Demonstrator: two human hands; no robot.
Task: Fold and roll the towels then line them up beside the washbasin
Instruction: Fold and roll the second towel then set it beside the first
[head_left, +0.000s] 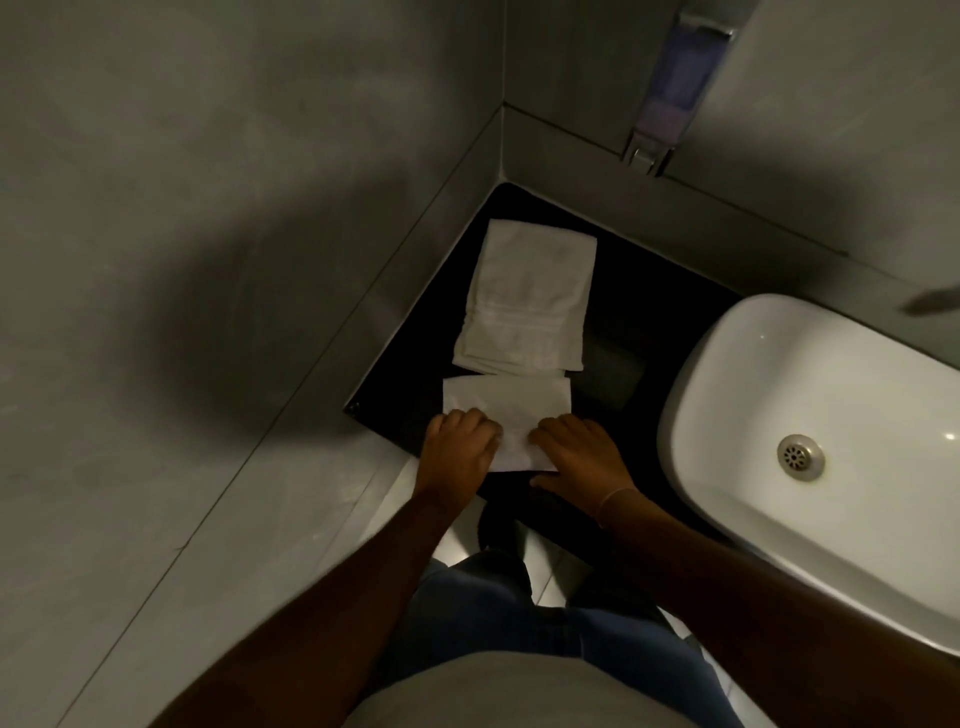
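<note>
Both hands (460, 441) (576, 449) palm-down, pressing near towel (506, 400).

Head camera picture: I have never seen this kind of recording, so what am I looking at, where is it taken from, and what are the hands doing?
There is no machine here. A camera worn on a person's head looks down at their own arms. The left hand and right hand press flat on the near end of a white towel lying on a dark counter. Nothing is lifted or gripped. A second folded towel lies just beyond, toward the corner. The white washbasin sits to the right, and a soap dispenser hangs on the wall above.
</note>
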